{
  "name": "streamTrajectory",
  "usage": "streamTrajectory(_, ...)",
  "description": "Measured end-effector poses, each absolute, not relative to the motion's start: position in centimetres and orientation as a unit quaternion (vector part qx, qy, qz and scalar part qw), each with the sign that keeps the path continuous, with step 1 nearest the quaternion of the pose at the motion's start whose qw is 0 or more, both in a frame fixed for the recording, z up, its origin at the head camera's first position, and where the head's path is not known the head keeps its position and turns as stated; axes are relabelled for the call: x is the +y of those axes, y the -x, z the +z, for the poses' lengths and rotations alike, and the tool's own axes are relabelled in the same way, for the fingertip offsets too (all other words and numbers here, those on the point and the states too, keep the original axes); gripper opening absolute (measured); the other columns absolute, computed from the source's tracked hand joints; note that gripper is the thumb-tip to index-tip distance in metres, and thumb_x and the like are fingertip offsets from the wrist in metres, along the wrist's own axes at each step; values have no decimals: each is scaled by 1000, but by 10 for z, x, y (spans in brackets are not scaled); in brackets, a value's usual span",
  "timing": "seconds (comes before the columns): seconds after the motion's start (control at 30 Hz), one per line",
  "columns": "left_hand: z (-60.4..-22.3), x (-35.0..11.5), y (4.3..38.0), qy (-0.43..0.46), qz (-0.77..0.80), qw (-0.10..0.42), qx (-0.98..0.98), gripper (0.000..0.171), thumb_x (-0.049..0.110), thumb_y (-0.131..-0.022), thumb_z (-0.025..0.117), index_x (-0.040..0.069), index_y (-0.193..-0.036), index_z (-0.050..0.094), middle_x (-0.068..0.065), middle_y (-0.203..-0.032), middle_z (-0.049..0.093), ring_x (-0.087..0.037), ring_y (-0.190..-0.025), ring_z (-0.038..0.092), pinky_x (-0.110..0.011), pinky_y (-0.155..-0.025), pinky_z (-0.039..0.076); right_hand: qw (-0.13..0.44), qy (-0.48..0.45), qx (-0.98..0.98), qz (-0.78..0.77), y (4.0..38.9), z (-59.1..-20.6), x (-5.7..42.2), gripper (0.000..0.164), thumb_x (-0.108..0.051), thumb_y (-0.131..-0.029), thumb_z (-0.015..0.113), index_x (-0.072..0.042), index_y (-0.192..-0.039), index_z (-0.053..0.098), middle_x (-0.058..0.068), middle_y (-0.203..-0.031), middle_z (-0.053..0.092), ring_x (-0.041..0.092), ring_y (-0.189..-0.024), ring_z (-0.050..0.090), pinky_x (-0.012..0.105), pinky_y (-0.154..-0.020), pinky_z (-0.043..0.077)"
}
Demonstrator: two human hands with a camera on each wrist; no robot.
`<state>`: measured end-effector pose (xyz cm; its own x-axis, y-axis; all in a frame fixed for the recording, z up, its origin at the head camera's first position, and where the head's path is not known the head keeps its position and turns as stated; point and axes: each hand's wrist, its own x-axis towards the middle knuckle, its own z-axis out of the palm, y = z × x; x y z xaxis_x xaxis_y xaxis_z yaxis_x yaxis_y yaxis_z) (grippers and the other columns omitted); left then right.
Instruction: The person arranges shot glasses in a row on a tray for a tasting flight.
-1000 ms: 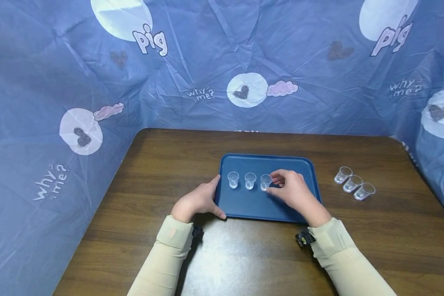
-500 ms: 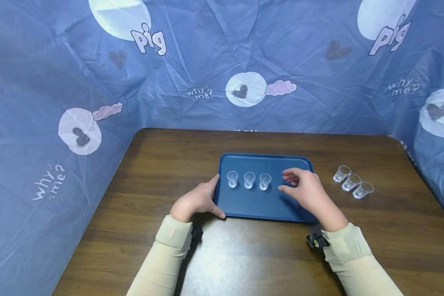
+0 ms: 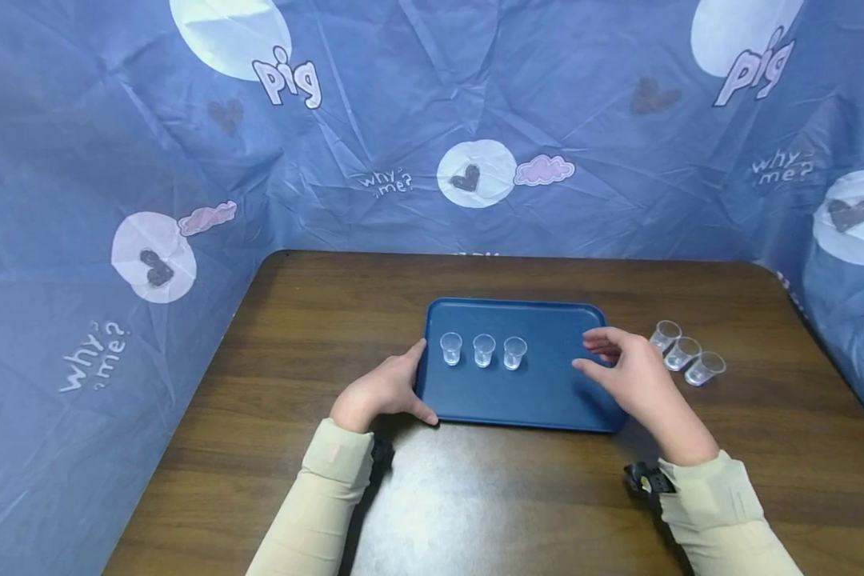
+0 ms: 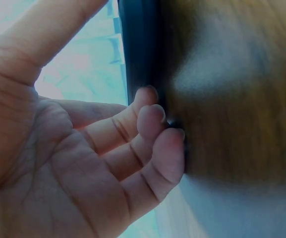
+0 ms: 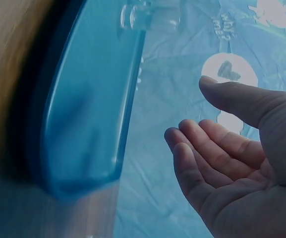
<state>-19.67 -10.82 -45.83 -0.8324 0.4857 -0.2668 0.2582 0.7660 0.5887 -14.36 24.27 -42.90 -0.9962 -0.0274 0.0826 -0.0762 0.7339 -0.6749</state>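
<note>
Three small clear plastic cups stand in a row on a blue tray (image 3: 526, 404): a left cup (image 3: 450, 349), a middle cup (image 3: 483, 350) and a right cup (image 3: 514, 353). My left hand (image 3: 385, 392) grips the tray's left side, thumb at the near corner. In the left wrist view its bent fingers (image 4: 167, 153) meet the dark rim. Over the tray's right edge, my right hand (image 3: 637, 380) hovers with nothing in it, thumb and fingers apart. The right wrist view shows that hand (image 5: 232, 148) beside the tray, with blurred clear cups (image 5: 150, 17) at the top.
Right of the tray, three more clear cups (image 3: 684, 353) stand in a slanting line on the brown wooden table (image 3: 317, 320), close beyond my right hand. A blue printed cloth (image 3: 374, 216) hangs behind the table and at both sides.
My right hand has let go of the right cup on the tray and moved right, to the tray's right edge. The left hand has stayed at the tray's left side.
</note>
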Motion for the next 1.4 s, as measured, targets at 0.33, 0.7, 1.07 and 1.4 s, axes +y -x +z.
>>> streamTrajectory(0.33,-459,-107,197,-198,284,213,914,133,29,-63,101,-4,-160,16,-27,-153,40,-35,-134,46,-43,-109,38,81,-16,-930,359,132,-431,273,41,-16,-92,79,6,-124,65,22,-111,70,36,-98,67,52,-84,54)
streamTrajectory(0.7,-457,-105,196,-190,274,217,918,132,28,-64,100,-4,-160,15,-27,-154,39,-35,-135,45,-43,-110,37,138,-4,-927,348,123,-423,305,35,-14,-88,83,4,-115,71,20,-104,73,24,-88,70,8,-72,46)
streamTrajectory(1.07,-458,-106,197,-194,272,213,918,132,29,-64,100,-4,-160,15,-27,-154,39,-35,-135,46,-43,-110,37,155,16,-924,349,115,-420,334,39,-12,-86,84,8,-116,69,24,-103,72,-14,-78,58,5,-68,45)
streamTrajectory(1.4,-458,-106,197,-193,271,215,918,132,29,-65,100,-5,-160,15,-27,-154,39,-35,-135,46,-43,-110,37,175,39,-924,337,109,-419,359,39,-11,-84,86,7,-115,71,26,-101,72,-21,-75,54,4,-65,44)
